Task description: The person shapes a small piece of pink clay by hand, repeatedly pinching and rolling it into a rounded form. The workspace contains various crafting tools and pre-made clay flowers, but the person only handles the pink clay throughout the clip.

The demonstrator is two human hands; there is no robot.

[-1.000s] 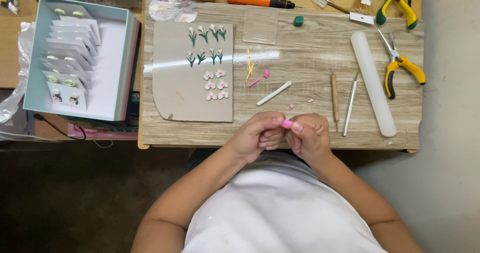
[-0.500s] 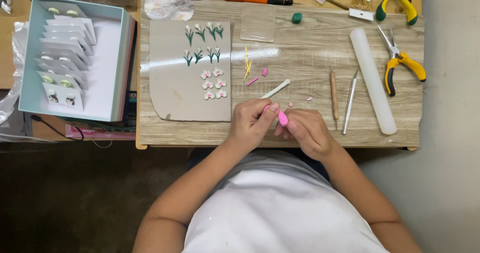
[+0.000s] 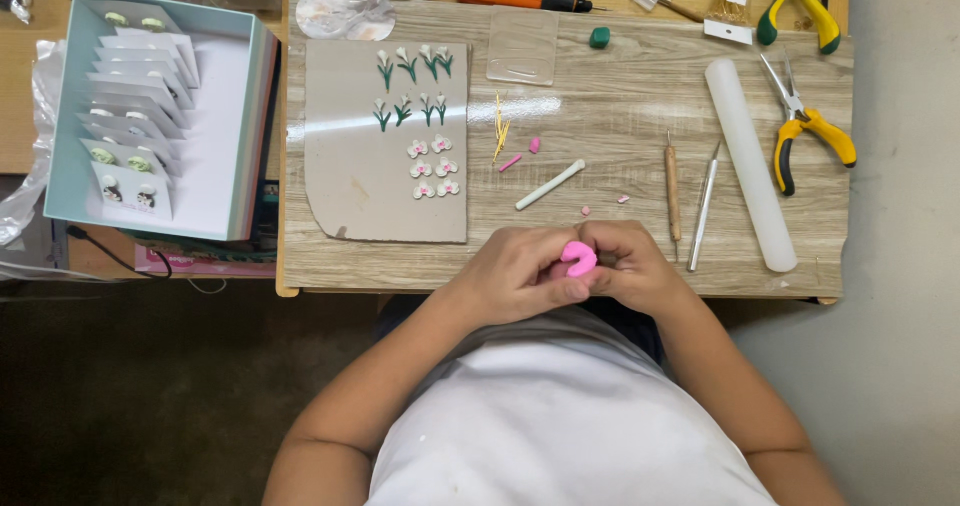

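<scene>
Low in the frame's centre, the left hand point(image 3: 515, 274) and right hand point(image 3: 632, 266) meet, pinching the pink clay point(image 3: 578, 258) between fingertips, clear of the surface point(image 3: 620, 116), so both can shape it.

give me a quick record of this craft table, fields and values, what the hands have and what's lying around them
left hand: left hand pinches the pink clay piece from its side
right hand: right hand grips the same piece, fingers curled over it
surface: wooden table
mat: grey work mat with small clay flowers
tools: white roller, two thin sculpting tools, yellow-handled pliers
scraps: white clay stick, pink bits
left side: pale blue box of cards
</scene>
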